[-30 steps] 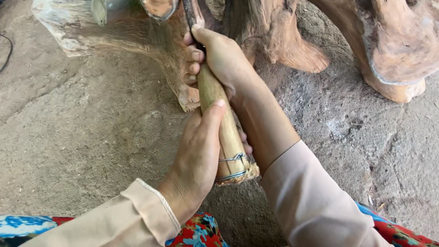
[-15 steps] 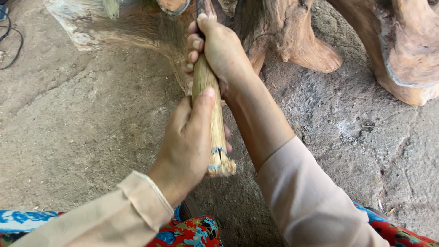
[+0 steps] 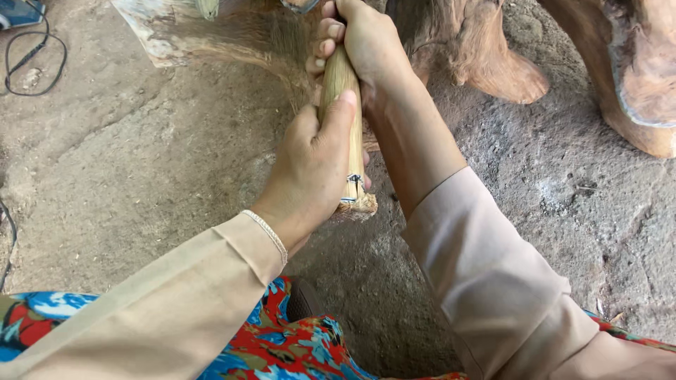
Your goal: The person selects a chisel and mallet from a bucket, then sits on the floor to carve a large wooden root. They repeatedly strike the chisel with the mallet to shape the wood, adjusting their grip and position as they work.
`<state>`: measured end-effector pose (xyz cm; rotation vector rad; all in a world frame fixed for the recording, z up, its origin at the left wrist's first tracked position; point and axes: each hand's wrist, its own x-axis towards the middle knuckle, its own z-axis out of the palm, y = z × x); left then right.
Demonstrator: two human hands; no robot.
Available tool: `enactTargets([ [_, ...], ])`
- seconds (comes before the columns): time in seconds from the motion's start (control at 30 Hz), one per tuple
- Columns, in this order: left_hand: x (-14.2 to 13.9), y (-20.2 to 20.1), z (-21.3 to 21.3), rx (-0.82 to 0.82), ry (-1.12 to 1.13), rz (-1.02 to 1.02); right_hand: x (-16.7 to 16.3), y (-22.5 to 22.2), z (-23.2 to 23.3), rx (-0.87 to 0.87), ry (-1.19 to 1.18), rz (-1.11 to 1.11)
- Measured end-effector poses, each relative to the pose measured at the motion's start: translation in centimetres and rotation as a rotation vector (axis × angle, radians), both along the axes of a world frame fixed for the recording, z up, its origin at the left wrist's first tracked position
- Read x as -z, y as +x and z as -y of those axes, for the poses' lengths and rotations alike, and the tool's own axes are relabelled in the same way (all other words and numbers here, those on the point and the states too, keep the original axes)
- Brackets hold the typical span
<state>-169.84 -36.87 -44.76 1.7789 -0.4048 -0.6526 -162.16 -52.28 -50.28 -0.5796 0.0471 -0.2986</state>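
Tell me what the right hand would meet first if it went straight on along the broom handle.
Probably the broom's bristles just beyond the right hand, then the carved wood behind them. Depth is unclear, and the frame's top edge cuts off the view.

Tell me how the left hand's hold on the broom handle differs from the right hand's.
The left hand grips the near, butt end of the broom handle, while the right hand grips farther up, toward the bristles. The left thumb lies straight along the handle; the right hand's fingers curl fully around it. The left hand shows whole, the right is cut by the frame's top edge. Both are closed on the handle and wear beige sleeves.
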Motion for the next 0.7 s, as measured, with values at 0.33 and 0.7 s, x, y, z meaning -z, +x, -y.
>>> enactTargets([
  [0.33,-0.6,3.1,-2.2,0.245,-0.427,-0.677,-0.4,1.3,-0.5,0.010,0.136,-0.006],
  [0.7,-2.3,1.2,-1.3,0.026,0.009,-0.285,-2.3,-0.1,-1.4,0.075,0.046,-0.135],
])
